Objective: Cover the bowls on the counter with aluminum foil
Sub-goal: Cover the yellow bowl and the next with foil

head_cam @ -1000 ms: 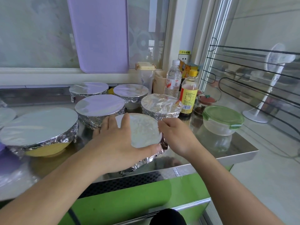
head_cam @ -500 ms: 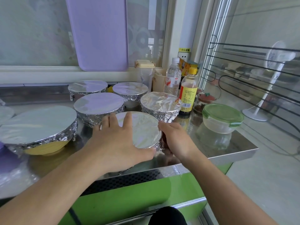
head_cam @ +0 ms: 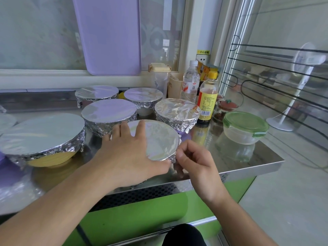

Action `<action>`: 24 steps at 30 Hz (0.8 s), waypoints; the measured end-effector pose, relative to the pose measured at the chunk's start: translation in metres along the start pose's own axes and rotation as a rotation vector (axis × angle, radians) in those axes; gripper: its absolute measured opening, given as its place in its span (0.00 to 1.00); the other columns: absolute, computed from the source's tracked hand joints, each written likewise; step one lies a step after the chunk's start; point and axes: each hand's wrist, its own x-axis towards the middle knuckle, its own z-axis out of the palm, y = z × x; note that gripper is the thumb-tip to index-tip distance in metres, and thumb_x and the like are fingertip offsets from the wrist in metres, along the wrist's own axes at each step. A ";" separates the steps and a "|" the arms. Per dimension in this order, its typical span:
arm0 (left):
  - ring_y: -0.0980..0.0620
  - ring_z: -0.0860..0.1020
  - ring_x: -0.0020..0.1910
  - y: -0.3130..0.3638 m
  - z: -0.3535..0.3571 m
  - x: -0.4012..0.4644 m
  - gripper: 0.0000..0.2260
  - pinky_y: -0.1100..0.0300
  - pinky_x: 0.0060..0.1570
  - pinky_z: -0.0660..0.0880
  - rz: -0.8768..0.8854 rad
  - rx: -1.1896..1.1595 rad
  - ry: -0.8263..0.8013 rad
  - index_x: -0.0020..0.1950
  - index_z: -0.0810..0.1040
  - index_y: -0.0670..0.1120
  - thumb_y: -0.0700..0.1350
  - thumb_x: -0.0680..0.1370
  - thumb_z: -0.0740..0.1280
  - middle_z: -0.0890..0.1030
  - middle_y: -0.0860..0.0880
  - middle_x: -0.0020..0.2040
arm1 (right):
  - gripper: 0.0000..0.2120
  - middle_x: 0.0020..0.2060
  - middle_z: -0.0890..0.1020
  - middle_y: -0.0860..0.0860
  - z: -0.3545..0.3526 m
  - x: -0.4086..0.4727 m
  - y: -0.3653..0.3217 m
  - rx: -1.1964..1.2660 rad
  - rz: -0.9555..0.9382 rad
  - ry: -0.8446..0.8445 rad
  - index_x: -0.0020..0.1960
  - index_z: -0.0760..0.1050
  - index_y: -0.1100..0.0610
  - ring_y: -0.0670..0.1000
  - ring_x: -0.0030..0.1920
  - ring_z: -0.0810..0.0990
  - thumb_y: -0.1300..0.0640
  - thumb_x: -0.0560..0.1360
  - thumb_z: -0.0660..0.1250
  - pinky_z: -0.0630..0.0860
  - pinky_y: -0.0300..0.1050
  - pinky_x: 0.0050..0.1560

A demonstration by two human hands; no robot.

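Head view: your left hand (head_cam: 129, 153) lies flat, fingers straight, on the foil (head_cam: 159, 139) covering the nearest bowl at the tabletop's (head_cam: 248, 162) front edge. Your right hand (head_cam: 193, 160) pinches the crimped foil at its right rim. Five more foil-covered bowls (head_cam: 108, 112) stand behind and left.

Six foil-covered bowls on steel counter (head_cam: 248, 157), centre-left of frame. Nearest bowl (head_cam: 159, 139), lower centre: foil (head_cam: 173, 158) taut on top, crimped at rim. Yellow bowl (head_cam: 51, 159) far left, base exposed.
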 end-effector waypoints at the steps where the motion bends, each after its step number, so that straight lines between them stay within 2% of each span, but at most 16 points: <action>1: 0.41 0.48 0.82 0.000 0.000 0.000 0.58 0.41 0.77 0.56 0.003 0.000 0.005 0.83 0.37 0.53 0.84 0.64 0.55 0.50 0.41 0.83 | 0.08 0.32 0.75 0.56 0.000 0.001 0.001 -0.010 0.010 -0.013 0.41 0.73 0.58 0.53 0.32 0.71 0.58 0.79 0.66 0.69 0.44 0.34; 3: 0.40 0.49 0.82 0.000 0.000 0.000 0.58 0.41 0.77 0.56 0.007 -0.002 0.010 0.83 0.37 0.54 0.83 0.64 0.55 0.51 0.41 0.83 | 0.07 0.34 0.79 0.57 -0.002 0.003 0.003 -0.055 0.019 -0.020 0.41 0.75 0.55 0.54 0.32 0.73 0.57 0.78 0.66 0.72 0.46 0.35; 6: 0.41 0.50 0.82 0.000 0.000 0.000 0.58 0.42 0.76 0.57 0.008 0.003 0.013 0.82 0.37 0.54 0.83 0.63 0.54 0.52 0.41 0.82 | 0.06 0.38 0.82 0.61 -0.008 0.003 0.002 -0.146 0.020 -0.049 0.44 0.76 0.56 0.53 0.32 0.75 0.59 0.80 0.68 0.75 0.47 0.35; 9: 0.41 0.51 0.81 0.001 0.000 0.000 0.58 0.42 0.76 0.58 0.009 0.012 0.018 0.82 0.38 0.54 0.83 0.64 0.54 0.54 0.42 0.81 | 0.08 0.38 0.82 0.54 -0.016 0.003 -0.009 -0.304 0.020 -0.098 0.44 0.79 0.56 0.46 0.32 0.75 0.65 0.81 0.69 0.76 0.44 0.36; 10: 0.41 0.51 0.82 0.000 0.000 0.000 0.58 0.42 0.76 0.58 0.009 0.012 0.015 0.83 0.37 0.54 0.84 0.63 0.54 0.54 0.42 0.81 | 0.10 0.37 0.82 0.50 -0.018 0.005 -0.013 -0.367 -0.002 -0.072 0.43 0.80 0.55 0.44 0.32 0.75 0.66 0.80 0.70 0.76 0.44 0.37; 12: 0.42 0.50 0.82 0.000 0.000 -0.001 0.58 0.42 0.77 0.57 0.008 0.006 0.003 0.83 0.36 0.54 0.84 0.63 0.54 0.52 0.43 0.82 | 0.11 0.37 0.82 0.44 -0.022 0.013 -0.016 -0.480 -0.103 0.108 0.42 0.80 0.52 0.44 0.35 0.78 0.67 0.78 0.69 0.76 0.45 0.39; 14: 0.42 0.49 0.82 0.000 0.000 -0.001 0.58 0.42 0.77 0.56 0.007 0.007 -0.005 0.82 0.36 0.54 0.84 0.64 0.54 0.51 0.43 0.82 | 0.12 0.42 0.83 0.42 -0.019 0.022 -0.017 -0.522 -0.159 0.258 0.51 0.82 0.50 0.47 0.44 0.82 0.66 0.78 0.68 0.80 0.48 0.44; 16: 0.42 0.49 0.82 0.000 -0.001 -0.001 0.57 0.42 0.77 0.56 0.004 0.008 -0.001 0.82 0.36 0.55 0.83 0.65 0.55 0.51 0.43 0.82 | 0.19 0.48 0.84 0.38 -0.011 0.028 -0.017 -0.515 -0.132 0.198 0.60 0.83 0.43 0.44 0.49 0.82 0.66 0.80 0.67 0.80 0.40 0.50; 17: 0.42 0.49 0.82 0.001 -0.001 -0.001 0.57 0.42 0.77 0.56 0.004 0.006 0.002 0.82 0.36 0.55 0.83 0.65 0.55 0.51 0.43 0.82 | 0.22 0.48 0.85 0.37 -0.007 0.029 -0.017 -0.524 -0.105 0.136 0.62 0.83 0.41 0.43 0.50 0.82 0.66 0.80 0.66 0.78 0.35 0.50; 19: 0.42 0.48 0.82 0.000 0.000 0.000 0.57 0.42 0.77 0.55 0.009 0.002 0.001 0.82 0.36 0.55 0.83 0.65 0.55 0.51 0.44 0.82 | 0.23 0.47 0.87 0.37 -0.005 0.029 -0.016 -0.568 -0.089 0.092 0.62 0.84 0.39 0.43 0.49 0.83 0.66 0.81 0.65 0.78 0.34 0.49; 20: 0.42 0.47 0.82 -0.001 0.001 0.000 0.57 0.42 0.78 0.55 0.011 0.000 0.001 0.82 0.36 0.55 0.83 0.64 0.54 0.51 0.44 0.82 | 0.22 0.46 0.87 0.39 -0.005 0.030 -0.014 -0.584 -0.096 0.103 0.61 0.84 0.41 0.45 0.48 0.83 0.66 0.81 0.65 0.79 0.36 0.49; 22: 0.43 0.47 0.83 -0.002 0.001 0.000 0.57 0.42 0.78 0.55 0.013 0.001 0.006 0.82 0.36 0.55 0.84 0.63 0.53 0.50 0.45 0.82 | 0.18 0.42 0.87 0.44 -0.005 0.030 -0.011 -0.623 -0.094 0.123 0.58 0.86 0.47 0.52 0.43 0.83 0.66 0.81 0.64 0.81 0.47 0.49; 24: 0.43 0.47 0.83 -0.002 0.002 0.001 0.57 0.42 0.78 0.55 0.014 0.002 0.006 0.82 0.36 0.55 0.84 0.63 0.52 0.50 0.45 0.82 | 0.17 0.37 0.85 0.43 -0.004 0.030 -0.008 -0.638 -0.070 0.147 0.55 0.87 0.49 0.56 0.38 0.82 0.66 0.79 0.64 0.81 0.53 0.44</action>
